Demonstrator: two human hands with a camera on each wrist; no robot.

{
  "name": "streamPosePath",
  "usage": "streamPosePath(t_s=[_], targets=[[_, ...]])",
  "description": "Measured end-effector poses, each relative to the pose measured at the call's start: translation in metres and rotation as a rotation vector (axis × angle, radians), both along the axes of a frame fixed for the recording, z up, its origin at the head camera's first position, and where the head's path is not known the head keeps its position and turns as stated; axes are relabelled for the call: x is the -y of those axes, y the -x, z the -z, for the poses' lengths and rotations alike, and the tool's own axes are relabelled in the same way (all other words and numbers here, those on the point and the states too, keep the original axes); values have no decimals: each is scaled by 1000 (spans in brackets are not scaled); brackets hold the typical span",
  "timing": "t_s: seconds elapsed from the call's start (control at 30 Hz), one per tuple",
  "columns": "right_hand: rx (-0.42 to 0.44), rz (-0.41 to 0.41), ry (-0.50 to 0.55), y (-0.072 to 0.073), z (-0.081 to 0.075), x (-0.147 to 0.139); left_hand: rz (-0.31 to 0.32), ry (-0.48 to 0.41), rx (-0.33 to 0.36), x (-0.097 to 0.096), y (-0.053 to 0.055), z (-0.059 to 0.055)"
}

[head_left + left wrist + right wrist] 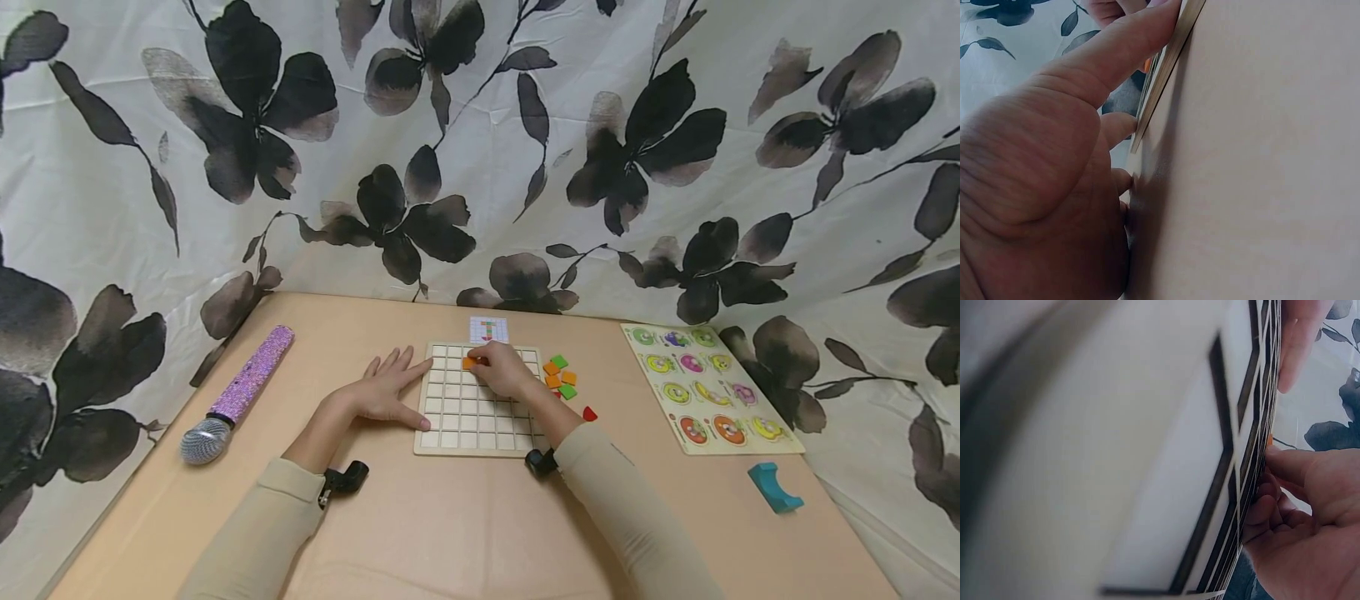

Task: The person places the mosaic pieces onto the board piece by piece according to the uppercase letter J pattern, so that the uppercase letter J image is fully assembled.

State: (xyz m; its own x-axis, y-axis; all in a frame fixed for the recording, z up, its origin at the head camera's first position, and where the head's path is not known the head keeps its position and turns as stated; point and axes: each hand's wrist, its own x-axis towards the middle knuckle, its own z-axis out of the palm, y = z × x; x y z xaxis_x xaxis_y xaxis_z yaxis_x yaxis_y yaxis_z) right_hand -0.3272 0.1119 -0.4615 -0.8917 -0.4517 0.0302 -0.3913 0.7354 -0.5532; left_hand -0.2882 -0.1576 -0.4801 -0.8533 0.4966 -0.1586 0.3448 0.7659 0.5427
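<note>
In the head view, my left hand (384,394) lies spread, its fingers straight and well apart, gripping nothing; the thumb and index fingertip reach the left edge of the grid board (480,446). My right hand (504,371) has its fingers curled over the far part of that board, pinching an orange tile (469,363) that shows just left of the fingertips. Just beyond these fingers lies a pattern card (489,328); to their right, loose tiles (553,382) in orange and green sit in a cluster, with a red piece (590,414) nearer me. Farther right of the fingers are a picture sheet (716,392) and a blue curved block (775,489). Well left of my left fingers, a glittery microphone (251,379) rests on the table (405,533)

In the left wrist view, my thumb stretches to the board's wooden edge, the other fingers extended behind it, and a bit of orange shows past the thumb

In the right wrist view, my thumb and bent fingers meet close to the board, an orange sliver at the thumb's tip
</note>
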Motion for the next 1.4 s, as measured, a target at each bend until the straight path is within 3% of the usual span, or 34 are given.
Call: streamPosePath(t_s=[0.13,0.37,0.43,0.7,0.93,1.13,1.4], targets=[[5,-1,-11,-2,-1,1,-1,3,-11,1,2,5],[17,2,-6,-4,-2,1,15,11,19,-4,-8,-16],[21,3,2,-4,-2,0,13,16,18,-4,-8,-16],[34,54,162,-8,-5,-8,25,-2,29,-4,-7,-15],[-30,106,312,-20,-15,-18,22,24,24,-6,-5,-16],[-137,138,333,-32,-27,-26,19,38,16,-5,-5,-17],[-157,115,374,-38,-36,-42,18,27,30,-4,-6,-16]])
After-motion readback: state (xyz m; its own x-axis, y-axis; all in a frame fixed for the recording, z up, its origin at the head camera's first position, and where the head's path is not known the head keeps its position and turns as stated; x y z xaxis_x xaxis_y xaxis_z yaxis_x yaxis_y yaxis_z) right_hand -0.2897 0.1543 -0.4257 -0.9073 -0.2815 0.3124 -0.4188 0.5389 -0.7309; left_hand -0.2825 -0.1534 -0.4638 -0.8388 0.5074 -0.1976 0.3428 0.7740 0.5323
